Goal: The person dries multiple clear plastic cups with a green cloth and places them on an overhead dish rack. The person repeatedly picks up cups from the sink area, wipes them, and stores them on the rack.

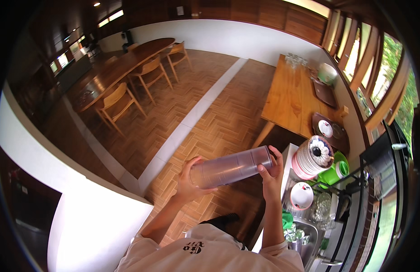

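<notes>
A translucent, purplish plastic pitcher or tall container (232, 167) lies nearly sideways in the air before my chest, above the tiled floor. My left hand (191, 180) wraps around its wider end at the left. At the narrower right end, the fingers and thumb of my right hand (272, 170) grip the rim. Whether the container is made of nested pieces I cannot tell; ring-like lines run around it. Nothing else is in either hand.
Right of me, a steel sink (310, 234) holds glasses. Beside it stand a tall stack of plates (311, 158), a white bowl (301, 195) and a green plastic pitcher (337, 171). A wooden table (288, 98) bears trays; a low white wall (104, 217) stands at left.
</notes>
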A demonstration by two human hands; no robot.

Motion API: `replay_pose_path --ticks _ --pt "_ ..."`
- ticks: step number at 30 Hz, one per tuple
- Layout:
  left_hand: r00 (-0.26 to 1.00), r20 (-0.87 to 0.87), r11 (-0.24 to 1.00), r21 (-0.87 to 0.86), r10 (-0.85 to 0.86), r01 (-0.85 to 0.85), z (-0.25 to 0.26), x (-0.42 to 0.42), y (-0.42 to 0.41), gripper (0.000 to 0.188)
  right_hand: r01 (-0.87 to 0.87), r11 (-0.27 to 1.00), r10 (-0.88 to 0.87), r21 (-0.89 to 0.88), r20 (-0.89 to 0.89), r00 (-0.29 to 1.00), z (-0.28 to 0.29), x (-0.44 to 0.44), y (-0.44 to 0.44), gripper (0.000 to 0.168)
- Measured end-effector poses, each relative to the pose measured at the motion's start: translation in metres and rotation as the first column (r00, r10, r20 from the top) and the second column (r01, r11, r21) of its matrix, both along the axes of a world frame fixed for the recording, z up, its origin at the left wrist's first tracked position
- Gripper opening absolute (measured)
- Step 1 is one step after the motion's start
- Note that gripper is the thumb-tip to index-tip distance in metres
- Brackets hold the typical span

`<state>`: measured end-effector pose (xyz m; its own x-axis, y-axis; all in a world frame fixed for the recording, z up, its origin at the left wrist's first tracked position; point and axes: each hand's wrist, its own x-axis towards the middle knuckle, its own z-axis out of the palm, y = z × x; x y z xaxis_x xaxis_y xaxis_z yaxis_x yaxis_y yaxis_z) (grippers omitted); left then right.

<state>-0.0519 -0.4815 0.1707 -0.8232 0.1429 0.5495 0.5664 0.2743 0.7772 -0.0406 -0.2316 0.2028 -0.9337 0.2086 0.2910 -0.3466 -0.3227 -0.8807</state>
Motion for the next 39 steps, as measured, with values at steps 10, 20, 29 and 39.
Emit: replay_pose_path --ticks 10,20,29,39 --pt "0.955 0.258 0.619 0.777 -0.144 -0.117 -0.052 0.003 0.033 0.054 0.191 0.971 -0.183 -0.147 0.063 0.981 -0.033 -0.001 -0.066 0.086" --pt "0.873 0.356 0.561 0.819 -0.332 -0.121 -0.058 0.007 0.08 0.049 0.361 0.933 -0.361 0.015 0.081 0.929 -0.065 0.011 -0.048 0.131" --pt "0.808 0.316 0.595 0.802 -0.497 0.053 -0.068 0.003 0.127 0.054 0.312 0.944 -0.294 -0.106 0.161 0.942 -0.075 0.017 -0.017 0.127" --pt "0.442 0.409 0.586 0.697 -0.798 0.413 -0.079 -0.005 0.248 0.057 0.814 0.519 -0.839 0.26 -0.029 0.543 -0.064 0.076 0.11 0.13"
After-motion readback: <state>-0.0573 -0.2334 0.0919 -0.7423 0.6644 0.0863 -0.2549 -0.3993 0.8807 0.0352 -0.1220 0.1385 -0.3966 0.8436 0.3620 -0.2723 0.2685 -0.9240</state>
